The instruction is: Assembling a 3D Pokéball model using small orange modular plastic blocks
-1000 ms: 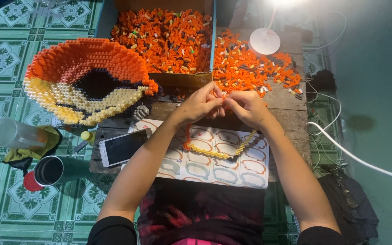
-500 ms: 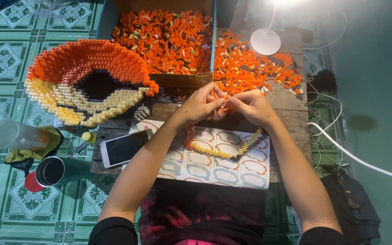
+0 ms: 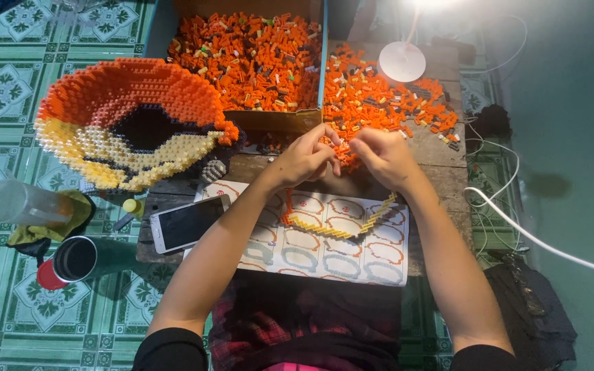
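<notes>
Both hands, left (image 3: 304, 159) and right (image 3: 383, 156), pinch small orange bricks (image 3: 344, 143) together

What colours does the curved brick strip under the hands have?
Head view: the curved brick strip is orange and yellow.

I see small glossy plastic bricks (image 3: 386, 103) heaped on a worn, matt wooden table (image 3: 441, 172), more in a cardboard box (image 3: 276, 120). The printed sheet (image 3: 338, 257) looks like smooth paper. The phone (image 3: 188, 223) has a shiny glass face, and the floor tiles (image 3: 8, 82) gleam faintly
</notes>
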